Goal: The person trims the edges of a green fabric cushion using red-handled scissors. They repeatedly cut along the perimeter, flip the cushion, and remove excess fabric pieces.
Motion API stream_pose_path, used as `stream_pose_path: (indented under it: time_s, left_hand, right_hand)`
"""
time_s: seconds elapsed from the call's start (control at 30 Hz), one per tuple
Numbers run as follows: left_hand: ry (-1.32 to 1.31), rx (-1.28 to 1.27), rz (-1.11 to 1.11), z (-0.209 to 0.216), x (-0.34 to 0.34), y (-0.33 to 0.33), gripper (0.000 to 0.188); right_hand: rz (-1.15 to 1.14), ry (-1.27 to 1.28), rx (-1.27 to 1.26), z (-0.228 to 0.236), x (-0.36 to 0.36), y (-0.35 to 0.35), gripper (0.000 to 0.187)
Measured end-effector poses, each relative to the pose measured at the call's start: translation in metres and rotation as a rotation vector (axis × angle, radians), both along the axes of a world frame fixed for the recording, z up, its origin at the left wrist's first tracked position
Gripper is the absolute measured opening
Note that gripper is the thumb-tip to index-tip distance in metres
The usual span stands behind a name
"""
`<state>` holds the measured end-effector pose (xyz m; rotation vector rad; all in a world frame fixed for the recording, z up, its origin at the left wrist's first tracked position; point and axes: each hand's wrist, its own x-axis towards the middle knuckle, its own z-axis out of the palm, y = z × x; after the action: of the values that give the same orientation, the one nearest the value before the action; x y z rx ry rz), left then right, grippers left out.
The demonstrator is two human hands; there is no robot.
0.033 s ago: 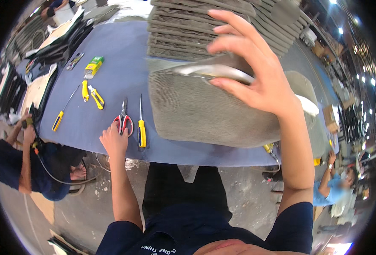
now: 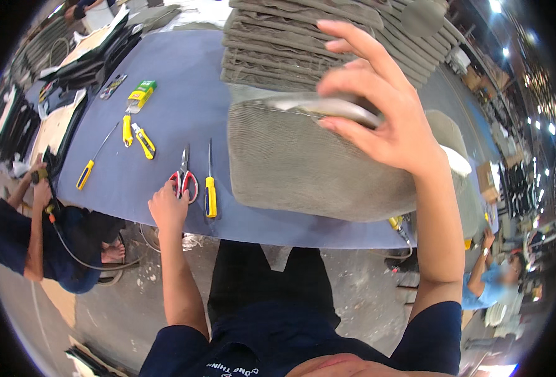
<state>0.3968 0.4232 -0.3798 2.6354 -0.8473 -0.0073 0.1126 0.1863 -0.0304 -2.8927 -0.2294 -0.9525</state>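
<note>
- Our left hand [image 2: 168,206] touches the scissors [image 2: 182,171]; we can't tell if it grips them.
- The scissors lie on our blue table [image 2: 184,75], just left of a yellow screwdriver [image 2: 211,198].
- Our right hand [image 2: 381,103] is up over the gray cloth [image 2: 316,173], fingers bent.
- We see a blurry white thing [image 2: 351,112] between its thumb and fingers, but can't tell if we hold it.

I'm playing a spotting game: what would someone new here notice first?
Maybe the big right hand, spread above a grey-green fabric piece, with a blurry pale thing inside its curve. Next, the left hand at the red-handled scissors on the blue tabletop. Just right of them lies a yellow-handled screwdriver.
</note>
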Motion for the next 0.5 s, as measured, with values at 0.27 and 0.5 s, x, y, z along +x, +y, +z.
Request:
stream_pose_path:
  time_s: [0.27, 0.5]
  left_hand:
    - [0.879, -0.468, -0.089, -0.010, 0.028, 0.023, 0.022]
    - [0.866, -0.694, -0.126, 0.023, -0.019, 0.042, 0.033]
  right_hand:
    - [-0.085, 0.122, 0.395, 0.002, 0.023, 0.003, 0.041]
    - [-0.373, 0.358, 0.288, 0.017, 0.046, 0.009, 0.040]
